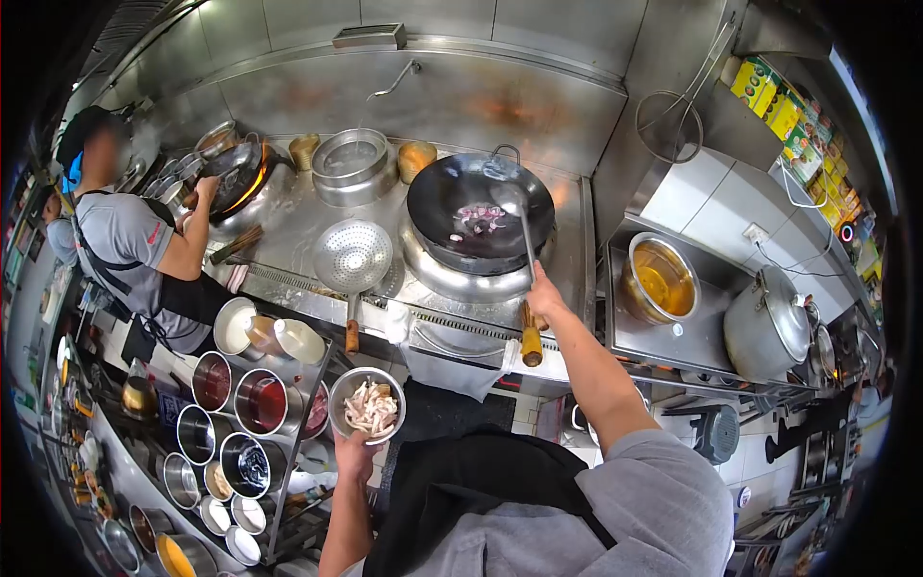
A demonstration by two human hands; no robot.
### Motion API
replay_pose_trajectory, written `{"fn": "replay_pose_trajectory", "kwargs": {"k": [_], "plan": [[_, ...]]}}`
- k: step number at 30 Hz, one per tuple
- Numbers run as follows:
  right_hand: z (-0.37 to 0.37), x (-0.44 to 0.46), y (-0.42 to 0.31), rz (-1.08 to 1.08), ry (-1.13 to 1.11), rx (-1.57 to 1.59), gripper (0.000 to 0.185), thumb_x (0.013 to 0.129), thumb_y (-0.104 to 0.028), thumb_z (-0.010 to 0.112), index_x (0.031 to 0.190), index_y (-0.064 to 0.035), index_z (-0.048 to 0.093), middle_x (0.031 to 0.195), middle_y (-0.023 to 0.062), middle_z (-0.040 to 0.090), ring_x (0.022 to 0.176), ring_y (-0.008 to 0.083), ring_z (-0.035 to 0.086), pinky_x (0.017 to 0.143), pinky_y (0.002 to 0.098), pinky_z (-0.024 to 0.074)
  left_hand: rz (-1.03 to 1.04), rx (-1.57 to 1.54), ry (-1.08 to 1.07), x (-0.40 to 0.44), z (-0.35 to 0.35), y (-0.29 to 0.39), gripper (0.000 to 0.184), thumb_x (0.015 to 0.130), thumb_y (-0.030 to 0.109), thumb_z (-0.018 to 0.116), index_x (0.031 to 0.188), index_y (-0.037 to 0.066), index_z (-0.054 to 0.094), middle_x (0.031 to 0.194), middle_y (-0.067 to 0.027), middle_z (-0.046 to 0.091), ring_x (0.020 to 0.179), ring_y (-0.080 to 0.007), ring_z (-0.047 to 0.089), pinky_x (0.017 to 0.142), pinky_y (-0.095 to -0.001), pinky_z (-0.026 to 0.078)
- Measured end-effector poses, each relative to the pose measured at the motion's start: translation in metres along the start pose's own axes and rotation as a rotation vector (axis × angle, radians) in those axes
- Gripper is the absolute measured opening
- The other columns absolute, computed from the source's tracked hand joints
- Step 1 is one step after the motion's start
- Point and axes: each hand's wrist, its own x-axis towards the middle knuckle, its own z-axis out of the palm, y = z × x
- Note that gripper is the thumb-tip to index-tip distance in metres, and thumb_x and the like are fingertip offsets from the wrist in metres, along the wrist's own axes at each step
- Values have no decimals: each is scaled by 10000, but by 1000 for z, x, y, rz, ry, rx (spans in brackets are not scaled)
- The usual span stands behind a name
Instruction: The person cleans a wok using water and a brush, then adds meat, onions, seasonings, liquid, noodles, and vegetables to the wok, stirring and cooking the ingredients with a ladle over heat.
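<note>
My left hand [356, 454] grips a metal bowl [334, 412] by its near side, in front of my apron. Pale strips [371, 408], which look like sliced meat, fill it. Stretched forward, my right hand [546, 296] is closed round the handle of a ladle [527, 236]. The ladle's head is inside a black wok [437, 207] on the range. Chopped purple-and-white pieces [481, 219], resembling onion, lie in the wok's bottom beside the ladle.
A perforated strainer [352, 256] lies left of the wok, near a large metal pot [354, 165]. Sauce containers [261, 401] stand at lower left. A pot of yellow liquid [661, 279] sits at right. A co-worker [130, 231] handles a flaming wok [234, 178].
</note>
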Motion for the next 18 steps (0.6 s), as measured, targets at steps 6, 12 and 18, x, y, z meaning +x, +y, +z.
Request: {"fn": "replay_pose_trajectory", "kwargs": {"k": [6,12,18], "plan": [[44,-5,-15,-198,48,-207,897,809,-5,504,1562,-314,128,1125,251,655,933,353,687,813,438,534,-43,22,-91,30,-27,7,688,757,-82,465,1403,102,316,1200,-167,597,798,-249,692,433,-277,526],[45,-37,-65,-71,-54,-389,914,792,23,493,1566,-282,112,1246,273,596,1019,373,655,858,424,524,-96,120,-184,48,-30,15,647,779,-81,473,1372,106,294,1141,-183,608,691,-252,690,419,-263,520],[42,-36,-46,-136,-6,-529,870,823,-39,480,1556,-330,113,1209,256,624,1085,391,635,922,476,494,-96,70,-164,51,-31,18,675,761,-85,479,1381,107,290,1147,-182,607,692,-259,695,421,-267,532]]}}
